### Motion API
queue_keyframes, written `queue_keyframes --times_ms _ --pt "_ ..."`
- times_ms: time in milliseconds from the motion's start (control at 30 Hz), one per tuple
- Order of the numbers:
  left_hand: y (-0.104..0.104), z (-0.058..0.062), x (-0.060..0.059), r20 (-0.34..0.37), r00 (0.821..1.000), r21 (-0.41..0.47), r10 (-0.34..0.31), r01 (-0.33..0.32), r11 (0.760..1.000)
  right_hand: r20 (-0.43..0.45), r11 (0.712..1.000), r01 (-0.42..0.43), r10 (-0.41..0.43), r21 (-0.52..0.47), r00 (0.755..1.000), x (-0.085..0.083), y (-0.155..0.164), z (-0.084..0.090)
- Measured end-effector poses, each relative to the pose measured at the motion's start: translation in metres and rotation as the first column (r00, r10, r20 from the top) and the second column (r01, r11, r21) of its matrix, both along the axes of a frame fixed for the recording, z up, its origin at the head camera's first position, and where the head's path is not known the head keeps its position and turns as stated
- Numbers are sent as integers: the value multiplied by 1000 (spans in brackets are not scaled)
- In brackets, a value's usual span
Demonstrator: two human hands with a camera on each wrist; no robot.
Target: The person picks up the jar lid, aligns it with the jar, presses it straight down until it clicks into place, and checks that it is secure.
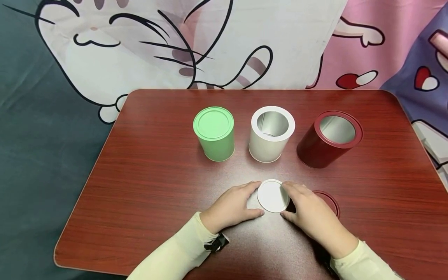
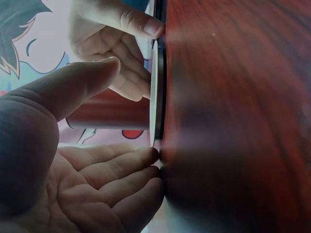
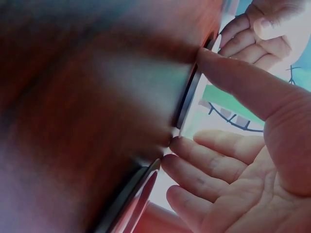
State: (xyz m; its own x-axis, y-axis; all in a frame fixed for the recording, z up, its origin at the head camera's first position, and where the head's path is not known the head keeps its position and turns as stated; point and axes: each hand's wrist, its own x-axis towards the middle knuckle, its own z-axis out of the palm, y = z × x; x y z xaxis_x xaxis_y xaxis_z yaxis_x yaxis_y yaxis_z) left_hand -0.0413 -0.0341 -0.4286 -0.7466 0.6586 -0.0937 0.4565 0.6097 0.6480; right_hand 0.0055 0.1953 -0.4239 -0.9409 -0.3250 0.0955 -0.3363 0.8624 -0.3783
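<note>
A round white lid (image 1: 273, 196) lies on the table between the two hands. My left hand (image 1: 234, 205) is at its left side, with straight fingers (image 2: 146, 158) touching the rim, and the thumb stands off from the lid in the left wrist view. My right hand (image 1: 311, 210) is around its right side. In the right wrist view the right thumb meets the lid's edge, and the extended fingers (image 3: 182, 145) reach the rim farther along. A dark red lid (image 1: 329, 200) sits beside the right hand, partly hidden by it.
Behind the hands stand three cans in a row: a green can (image 1: 217, 147) with its lid on, an uncovered white can (image 1: 266, 149), and an uncovered dark red can (image 1: 316, 151). The wooden table (image 1: 140, 175) ends at a cartoon-print cloth (image 1: 297, 39).
</note>
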Motion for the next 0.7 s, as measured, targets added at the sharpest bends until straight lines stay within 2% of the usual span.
queue_keyframes --times_ms 200,300,700 --pt "0 0 1 -26 1000 -11 -9 8 1000 -26 1000 -16 16 0 1000 1 -4 1" --pt "-1 0 1 -15 1000 -4 -7 7 1000 -42 1000 -28 28 -3 999 1 -5 -1" --pt "-3 -2 -1 -26 999 29 32 -32 999 -104 998 -45 41 -39 994 -1 -6 0"
